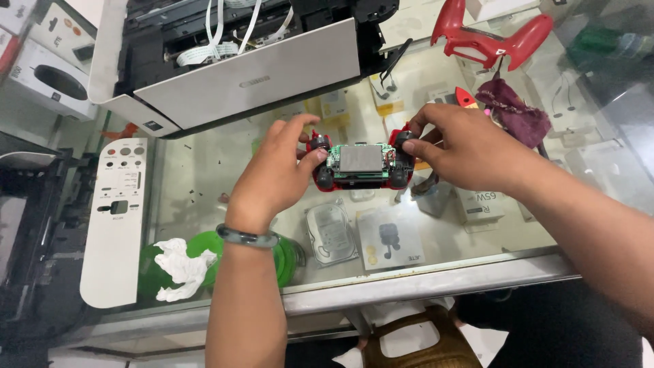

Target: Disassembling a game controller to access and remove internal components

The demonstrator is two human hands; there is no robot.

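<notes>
Both my hands hold an opened red game controller point(359, 167) above a glass counter. Its green circuit board with a grey battery pack faces up, with two black thumbsticks at the lower corners. My left hand point(278, 174) grips the controller's left side, thumb and fingers pinching near the left stick. My right hand point(458, 146) grips its right side, fingers curled over the top right corner. A grey-green bangle point(247, 237) sits on my left wrist.
A dismantled white printer point(231, 61) lies at the back left, its white control panel point(116, 218) loose at the left. A red controller shell point(490, 34) and a maroon cloth point(516, 109) lie at the back right. Green tape roll point(289, 259) and crumpled tissue point(178, 267) sit near the front edge.
</notes>
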